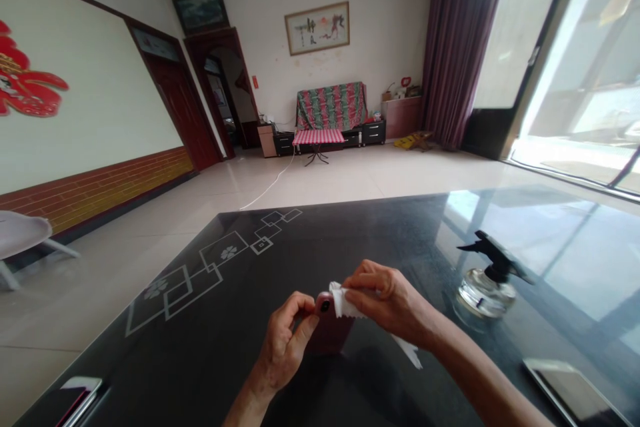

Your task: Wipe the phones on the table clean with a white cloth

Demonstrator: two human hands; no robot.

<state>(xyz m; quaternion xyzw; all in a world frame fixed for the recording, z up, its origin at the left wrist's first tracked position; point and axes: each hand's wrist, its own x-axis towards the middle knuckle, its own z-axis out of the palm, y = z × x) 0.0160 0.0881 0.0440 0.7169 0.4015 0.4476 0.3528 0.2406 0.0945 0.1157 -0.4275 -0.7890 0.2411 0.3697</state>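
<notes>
A smartphone with a dark reddish back (330,333) stands on edge above the black table, its camera bump near the top left corner. My left hand (285,340) is closed in a pinch on the phone's upper left edge. In my right hand (385,293), a white tissue (345,305) is pinched between thumb and fingers and pressed against the phone's top edge. A strip of white tissue (407,350) shows below my right wrist; whether it joins the held piece is hidden. The phone's lower part blends into the dark tabletop.
On the glossy black table (240,327), a clear spray bottle (487,287) with a black trigger head stands right of my hands. Another phone (577,390) lies at the front right. A phone-like item (80,400) sits at the front left corner. A white chair (25,237) is left.
</notes>
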